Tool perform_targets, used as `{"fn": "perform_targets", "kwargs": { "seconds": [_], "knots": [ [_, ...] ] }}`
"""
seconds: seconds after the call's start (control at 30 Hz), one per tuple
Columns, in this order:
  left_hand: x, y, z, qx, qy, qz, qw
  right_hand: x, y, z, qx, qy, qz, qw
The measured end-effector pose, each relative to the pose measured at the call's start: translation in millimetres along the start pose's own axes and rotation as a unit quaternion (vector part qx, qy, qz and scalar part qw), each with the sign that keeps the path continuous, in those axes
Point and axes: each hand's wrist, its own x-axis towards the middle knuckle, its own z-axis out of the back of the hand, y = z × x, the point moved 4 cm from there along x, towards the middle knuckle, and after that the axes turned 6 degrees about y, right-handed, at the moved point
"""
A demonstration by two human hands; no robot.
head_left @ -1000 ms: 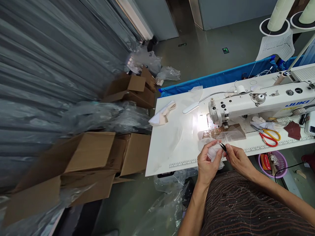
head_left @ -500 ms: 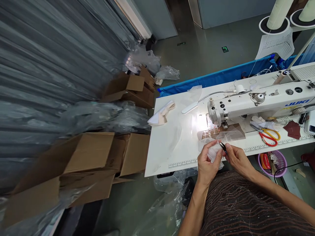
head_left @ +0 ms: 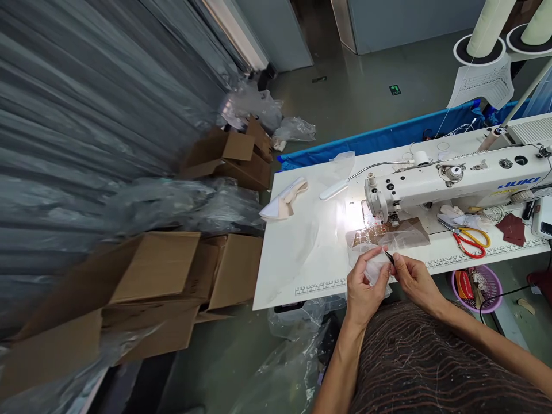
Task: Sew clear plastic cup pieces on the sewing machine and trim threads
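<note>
A piece of sheer white fabric (head_left: 374, 268) is pinched in my left hand (head_left: 364, 284), thumb and fingers closed on it near the table's front edge. My right hand (head_left: 411, 279) grips small dark thread snips (head_left: 389, 257); their blades are together and point at the fabric beside my left fingertips. Any thread between the blades is too fine to make out. Just beyond my hands stands the white sewing machine (head_left: 448, 187), its needle area lit. Under its presser foot lies a brown sheet (head_left: 375, 233), partly covered by sheer fabric.
Red-and-yellow scissors (head_left: 470, 238) lie on the white table (head_left: 284, 259) to the right. A folded white and beige fabric piece (head_left: 284, 199) is at the left. Below the edge stands a purple basket (head_left: 491, 292). Open cardboard boxes (head_left: 157, 267) and plastic sheeting crowd the left floor.
The blades of the snips have gone from apart to together. Both hands stay nearly in place, with the fabric still in the left.
</note>
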Motion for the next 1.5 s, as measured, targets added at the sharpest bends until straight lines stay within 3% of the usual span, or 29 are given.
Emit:
{"fn": "perform_targets", "kwargs": {
  "seconds": [0.6, 0.77, 0.87, 0.93, 1.0, 1.03, 1.1, 1.23, 1.3, 1.4, 1.47, 1.5],
  "knots": [
    [2.3, 1.4, -2.1, 0.033, 0.017, -0.03, 0.999, 1.4, -8.2, 1.9, -0.009, -0.013, -0.003, 1.0],
    [2.1, 6.0, -3.6, 0.019, 0.018, -0.016, 1.0, 0.5, -6.2, 1.2, -0.021, -0.026, -0.011, 0.999],
    [3.5, 12.4, -3.9, -0.015, 0.015, 0.018, 1.0, -0.4, -5.9, 3.2, -0.021, 0.008, -0.013, 1.0],
    [5.9, 20.2, -2.9, -0.056, 0.006, 0.059, 0.997, -1.0, -13.0, 13.4, -0.047, 0.027, -0.015, 0.998],
    [8.7, 30.2, -0.8, -0.12, -0.011, 0.107, 0.987, -1.0, -28.8, 35.0, -0.128, -0.001, -0.021, 0.992],
    [9.7, 35.7, 0.6, -0.16, -0.024, 0.131, 0.978, -0.7, -39.2, 49.2, -0.189, -0.034, -0.026, 0.981],
    [10.6, 45.9, 3.1, -0.23, -0.05, 0.174, 0.956, -0.4, -60.2, 79.6, -0.364, -0.13, -0.034, 0.922],
    [5.2, 58.5, 6.0, -0.29, -0.091, 0.209, 0.929, 2.5, -99.2, 115.0, -0.414, -0.168, -0.027, 0.894],
    [-0.6, 60.9, 5.4, -0.289, -0.107, 0.211, 0.928, 2.1, -106.6, 121.1, -0.425, -0.173, -0.006, 0.889],
    [-11.2, 60.7, 1.7, -0.264, -0.122, 0.211, 0.933, -2.1, -99.1, 119.9, -0.431, -0.197, 0.065, 0.878],
    [-19.1, 58.9, -2.2, -0.243, -0.128, 0.207, 0.939, -5.5, -87.7, 111.9, -0.392, -0.198, 0.105, 0.892],
    [-23.6, 57.8, -4.3, -0.233, -0.131, 0.203, 0.942, -6.2, -82.9, 104.8, -0.349, -0.178, 0.109, 0.914]
  ]
}}
